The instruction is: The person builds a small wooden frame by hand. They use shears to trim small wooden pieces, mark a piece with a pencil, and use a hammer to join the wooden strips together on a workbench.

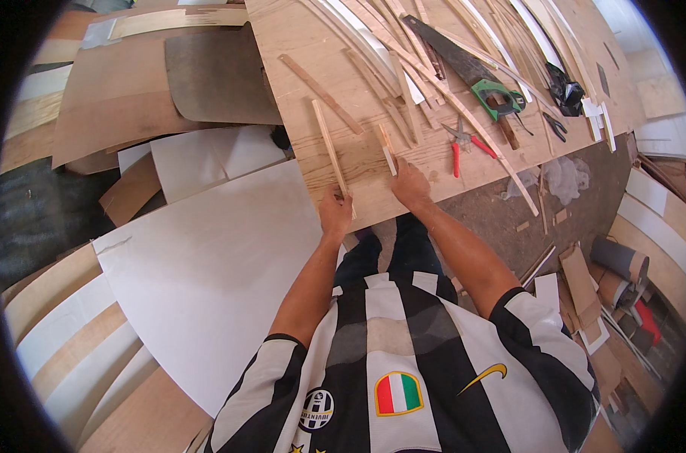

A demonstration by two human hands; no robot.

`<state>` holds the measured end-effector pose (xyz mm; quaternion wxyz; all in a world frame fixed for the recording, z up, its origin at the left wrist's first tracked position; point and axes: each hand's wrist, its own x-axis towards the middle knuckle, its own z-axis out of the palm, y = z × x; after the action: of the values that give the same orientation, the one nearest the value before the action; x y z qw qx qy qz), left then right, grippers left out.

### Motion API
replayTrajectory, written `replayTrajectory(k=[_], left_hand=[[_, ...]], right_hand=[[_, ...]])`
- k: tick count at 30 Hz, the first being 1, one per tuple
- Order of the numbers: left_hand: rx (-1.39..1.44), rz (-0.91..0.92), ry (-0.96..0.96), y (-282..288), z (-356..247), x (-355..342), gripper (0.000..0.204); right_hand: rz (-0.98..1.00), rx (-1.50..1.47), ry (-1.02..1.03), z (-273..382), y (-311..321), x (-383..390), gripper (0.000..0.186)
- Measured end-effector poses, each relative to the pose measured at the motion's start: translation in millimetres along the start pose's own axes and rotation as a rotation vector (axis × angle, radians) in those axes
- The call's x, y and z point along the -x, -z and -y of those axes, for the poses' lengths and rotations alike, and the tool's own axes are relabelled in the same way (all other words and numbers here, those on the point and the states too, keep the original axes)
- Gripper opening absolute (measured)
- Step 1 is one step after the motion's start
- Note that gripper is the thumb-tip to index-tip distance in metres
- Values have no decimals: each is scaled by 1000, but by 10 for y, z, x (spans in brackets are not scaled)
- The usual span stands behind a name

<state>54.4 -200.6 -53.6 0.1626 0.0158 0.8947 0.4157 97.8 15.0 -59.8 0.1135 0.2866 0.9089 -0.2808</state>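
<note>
At the near left corner of the plywood worktable (294, 98), my left hand (335, 211) is closed on the lower end of a long thin wooden strip (328, 143). The strip points away from me along the tabletop. My right hand (410, 185) grips a shorter wooden strip (386, 143) by its near end, a little to the right. Both strips lie roughly side by side with a gap between them. Beyond them rests a loose flat brown strip (320, 92). Red-handled snips (461, 143) lie spread to the right of my right hand.
A green-handled handsaw (464, 72) lies among several long strips. Pliers (554, 127) and a black plastic bag (563, 90) are near the right side. One long strip (520, 189) juts past the table's front edge. A large white sheet (222, 264) stands at my left; offcuts (585, 294) litter the right.
</note>
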Motion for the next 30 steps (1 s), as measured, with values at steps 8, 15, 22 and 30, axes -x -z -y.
replayTrajectory(k=[8,15,22,30], left_hand=[[27,15,23,-45,141,-10,34],[60,8,26,-63,146,-17,35],[63,-3,-9,-80,189,-22,33],[73,-26,-37,-63,113,11,33]], right_hand=[[-86,47,-34,-25,127,97,43],[-87,-108,19,-181,-68,87,39],[33,-58,1,-119,-2,29,39],[-11,-141,16,-207,0,232,58]])
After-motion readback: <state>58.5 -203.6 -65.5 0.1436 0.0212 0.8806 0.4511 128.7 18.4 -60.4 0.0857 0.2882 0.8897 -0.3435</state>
